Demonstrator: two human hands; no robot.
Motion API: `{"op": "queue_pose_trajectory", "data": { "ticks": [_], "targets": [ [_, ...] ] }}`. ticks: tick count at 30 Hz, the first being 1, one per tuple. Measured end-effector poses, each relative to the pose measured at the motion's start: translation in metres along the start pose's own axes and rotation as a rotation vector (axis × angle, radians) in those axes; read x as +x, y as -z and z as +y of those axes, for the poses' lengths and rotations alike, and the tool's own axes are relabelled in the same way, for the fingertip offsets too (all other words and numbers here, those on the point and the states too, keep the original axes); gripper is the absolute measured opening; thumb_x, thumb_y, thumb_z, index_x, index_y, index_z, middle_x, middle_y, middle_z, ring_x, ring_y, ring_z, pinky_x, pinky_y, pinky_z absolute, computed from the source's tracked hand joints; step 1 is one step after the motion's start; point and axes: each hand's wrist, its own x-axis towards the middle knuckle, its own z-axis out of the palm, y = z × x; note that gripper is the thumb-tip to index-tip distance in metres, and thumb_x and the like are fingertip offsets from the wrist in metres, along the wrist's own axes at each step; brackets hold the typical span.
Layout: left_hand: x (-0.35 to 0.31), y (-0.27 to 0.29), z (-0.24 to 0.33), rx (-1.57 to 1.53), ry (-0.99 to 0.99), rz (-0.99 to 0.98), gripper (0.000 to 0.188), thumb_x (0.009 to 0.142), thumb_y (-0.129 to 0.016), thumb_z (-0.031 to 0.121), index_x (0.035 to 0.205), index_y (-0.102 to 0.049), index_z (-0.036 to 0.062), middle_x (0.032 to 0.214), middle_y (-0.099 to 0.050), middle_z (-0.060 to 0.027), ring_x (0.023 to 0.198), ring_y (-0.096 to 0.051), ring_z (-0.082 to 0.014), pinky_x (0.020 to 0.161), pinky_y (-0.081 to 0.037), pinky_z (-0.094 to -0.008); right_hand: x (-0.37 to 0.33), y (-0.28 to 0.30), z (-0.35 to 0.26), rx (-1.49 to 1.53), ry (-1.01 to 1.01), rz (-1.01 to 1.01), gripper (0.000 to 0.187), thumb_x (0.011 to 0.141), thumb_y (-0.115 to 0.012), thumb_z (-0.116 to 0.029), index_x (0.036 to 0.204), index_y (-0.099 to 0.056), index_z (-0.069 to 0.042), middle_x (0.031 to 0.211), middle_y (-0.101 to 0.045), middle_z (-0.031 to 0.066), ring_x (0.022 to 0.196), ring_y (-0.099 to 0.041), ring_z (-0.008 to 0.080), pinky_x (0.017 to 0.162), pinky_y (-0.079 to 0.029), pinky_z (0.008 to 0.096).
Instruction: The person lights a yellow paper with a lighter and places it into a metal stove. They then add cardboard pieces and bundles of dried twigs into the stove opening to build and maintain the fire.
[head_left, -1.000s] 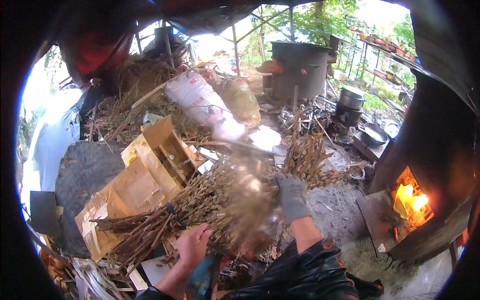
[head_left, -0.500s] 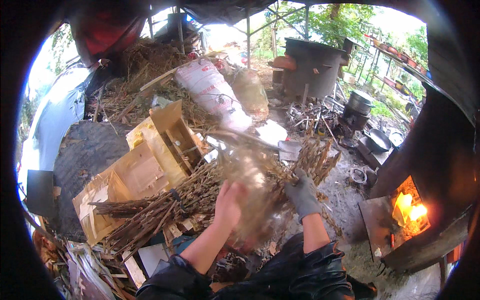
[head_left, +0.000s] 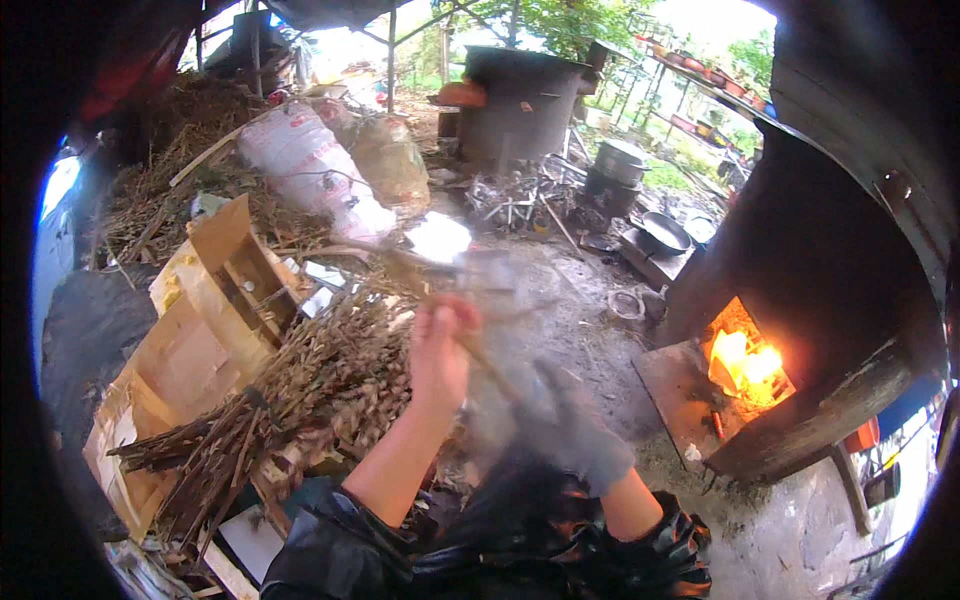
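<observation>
Grey littered ground [head_left: 590,290], fire [head_left: 745,362] burning in the mouth of a dark cylindrical stove [head_left: 800,260] off to the right. From where I stand: thin brown stick [head_left: 489,368] runs slantwise between the hands. Bare left hand [head_left: 440,355] looks closed around it, upper end poking out beyond; lower end slopes down toward the grey-gloved right hand [head_left: 590,435], too blurred to tell its grip. Risks, my read: stick could snap under bending and splinter into bare skin. Tied bundle of dry brown stalks [head_left: 320,365], just left of the left hand, could catch if a spark jumped from that open fire.
</observation>
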Motion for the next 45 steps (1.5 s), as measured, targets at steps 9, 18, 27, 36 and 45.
{"op": "queue_pose_trajectory", "data": {
  "ticks": [9,18,27,36,45],
  "targets": [
    [-0.042,-0.049,-0.071,1.517,-0.051,-1.161,0.028,0.084,-0.06,0.012,0.112,-0.062,0.0161,0.1,-0.063,-0.0049,0.096,-0.062,-0.026,0.084,-0.05,-0.0373,-0.065,0.076,0.044,-0.755,0.141,0.246,0.049,0.081,-0.065,-0.02,0.127,-0.053,-0.011,0.126,-0.055,0.0146,0.113,-0.054,0.036,0.091,-0.045,0.0473],
    [-0.085,-0.089,-0.111,1.394,-0.32,-1.281,0.051,0.078,-0.072,0.022,0.126,-0.055,0.0174,0.137,-0.046,-0.0106,0.133,-0.037,-0.0328,0.109,-0.03,-0.0509,-0.147,0.113,0.206,-0.099,-0.429,0.213,0.021,0.093,-0.055,-0.028,0.1,-0.064,-0.01,0.084,-0.067,0.0082,0.072,-0.065,0.0254,0.063,-0.052,0.0367],
    [-0.132,-0.08,-0.171,1.114,0.066,-1.403,0.038,0.078,-0.073,0.022,0.112,-0.062,0.0105,0.131,-0.049,-0.013,0.131,-0.039,-0.0333,0.106,-0.034,-0.0494,-0.178,0.213,0.404,0.54,-0.862,0.815,0.026,0.095,-0.06,-0.032,0.084,-0.063,-0.008,0.064,-0.056,0.0006,0.051,-0.049,0.0106,0.045,-0.036,0.026],
    [-0.121,-0.065,-0.19,1.027,0.384,-1.411,0.036,0.08,-0.072,0.021,0.112,-0.062,0.0085,0.128,-0.053,-0.0137,0.128,-0.043,-0.0338,0.105,-0.038,-0.0459,-0.093,0.257,0.57,0.072,-0.803,0.96,0.044,0.094,-0.054,-0.045,0.089,-0.067,-0.004,0.072,-0.064,0.0096,0.062,-0.058,0.0202,0.055,-0.043,0.0345],
    [-0.114,-0.063,-0.188,1.047,0.487,-1.336,0.032,0.082,-0.068,0.016,0.11,-0.06,0.0025,0.121,-0.054,-0.0165,0.121,-0.047,-0.0369,0.103,-0.04,-0.047,-0.048,0.258,0.583,-0.414,-1.188,0.796,0.057,0.092,-0.045,-0.052,0.111,-0.068,-0.002,0.104,-0.065,0.0281,0.099,-0.063,0.0421,0.085,-0.049,0.0493]
  ]
}}
